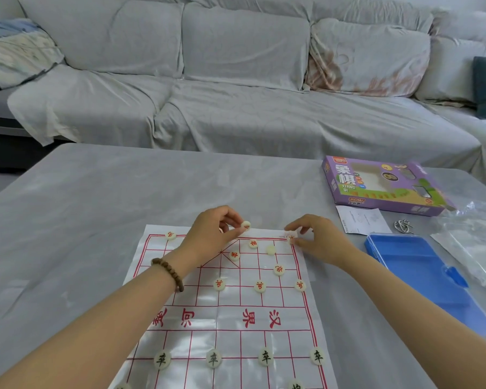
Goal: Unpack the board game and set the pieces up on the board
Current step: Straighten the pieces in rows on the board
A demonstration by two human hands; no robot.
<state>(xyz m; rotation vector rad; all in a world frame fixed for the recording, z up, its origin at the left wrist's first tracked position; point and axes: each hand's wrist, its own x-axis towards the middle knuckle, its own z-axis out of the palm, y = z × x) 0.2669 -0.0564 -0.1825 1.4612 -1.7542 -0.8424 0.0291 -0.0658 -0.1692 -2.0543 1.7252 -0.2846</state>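
A white xiangqi board sheet (230,313) with red grid lines lies on the table in front of me. Several cream round pieces with red characters sit on its far half, such as one at the far left corner (170,235) and three in a row (260,286). Black-character pieces (213,358) line the near half. My left hand (211,234) pinches a red-character piece (246,226) above the far edge. My right hand (317,238) pinches another piece (291,236) at the board's far right corner.
A purple game box (382,185) lies at the far right of the grey table (96,220). Near it are a paper leaflet (361,220), a blue plastic case (427,279), a clear plastic bag (477,242) and a metal ring puzzle (403,226). A covered sofa (236,80) stands beyond.
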